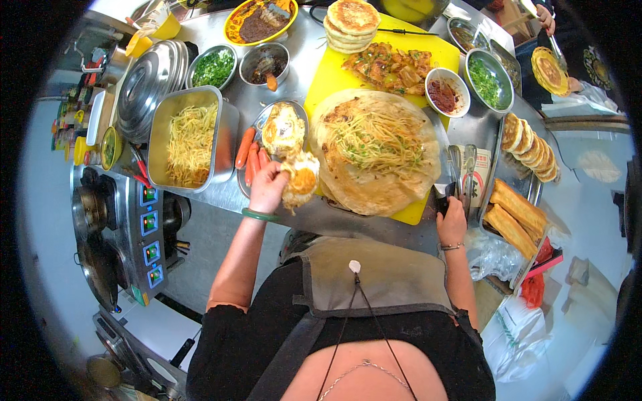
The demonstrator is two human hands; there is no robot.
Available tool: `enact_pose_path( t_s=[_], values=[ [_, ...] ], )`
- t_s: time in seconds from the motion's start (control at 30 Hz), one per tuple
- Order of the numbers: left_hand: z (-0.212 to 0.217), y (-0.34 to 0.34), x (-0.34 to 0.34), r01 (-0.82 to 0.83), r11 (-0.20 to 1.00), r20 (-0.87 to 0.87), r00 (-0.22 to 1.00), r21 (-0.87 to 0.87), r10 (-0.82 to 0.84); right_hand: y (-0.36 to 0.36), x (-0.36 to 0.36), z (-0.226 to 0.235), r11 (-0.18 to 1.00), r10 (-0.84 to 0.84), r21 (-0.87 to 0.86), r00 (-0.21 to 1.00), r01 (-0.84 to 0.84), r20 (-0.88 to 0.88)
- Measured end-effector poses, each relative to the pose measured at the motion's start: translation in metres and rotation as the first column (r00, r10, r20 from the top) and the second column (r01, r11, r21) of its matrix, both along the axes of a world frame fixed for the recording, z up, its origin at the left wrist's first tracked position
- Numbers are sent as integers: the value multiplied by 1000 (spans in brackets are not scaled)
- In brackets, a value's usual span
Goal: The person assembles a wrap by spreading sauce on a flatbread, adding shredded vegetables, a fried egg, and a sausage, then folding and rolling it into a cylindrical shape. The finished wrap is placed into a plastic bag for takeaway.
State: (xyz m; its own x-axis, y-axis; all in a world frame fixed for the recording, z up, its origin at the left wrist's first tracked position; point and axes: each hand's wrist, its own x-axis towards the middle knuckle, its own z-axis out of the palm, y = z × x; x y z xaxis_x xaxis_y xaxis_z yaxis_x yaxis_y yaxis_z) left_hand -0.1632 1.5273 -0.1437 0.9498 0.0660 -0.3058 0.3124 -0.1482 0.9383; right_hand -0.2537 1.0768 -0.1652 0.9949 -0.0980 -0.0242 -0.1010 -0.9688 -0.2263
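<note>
Near the bench's (348,224) front edge, pinching a fried egg (302,182) in the left grip (267,189), just left of the noodle-topped pancake (364,192), and clasping a black handle (441,202) in the right grip (453,224).

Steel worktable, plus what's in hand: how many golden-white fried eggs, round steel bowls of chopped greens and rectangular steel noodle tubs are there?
Golden-white fried eggs: 2
Round steel bowls of chopped greens: 2
Rectangular steel noodle tubs: 1
Total: 5
</note>
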Motion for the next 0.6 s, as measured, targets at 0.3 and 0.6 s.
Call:
enact_pose_path(
  t_s=[0.3, 0.6],
  values=[
    [-22, -33, -25, 12, 968, 110, 993, 251, -41, -5, -4, 10, 986, -139, 70, 974, 154, -181],
    [-35, -37, -2, 46, 998, 11, 999, -41, -45, -11, -34, 56, 987, -153, 25, 984, 156, -89]
  ],
)
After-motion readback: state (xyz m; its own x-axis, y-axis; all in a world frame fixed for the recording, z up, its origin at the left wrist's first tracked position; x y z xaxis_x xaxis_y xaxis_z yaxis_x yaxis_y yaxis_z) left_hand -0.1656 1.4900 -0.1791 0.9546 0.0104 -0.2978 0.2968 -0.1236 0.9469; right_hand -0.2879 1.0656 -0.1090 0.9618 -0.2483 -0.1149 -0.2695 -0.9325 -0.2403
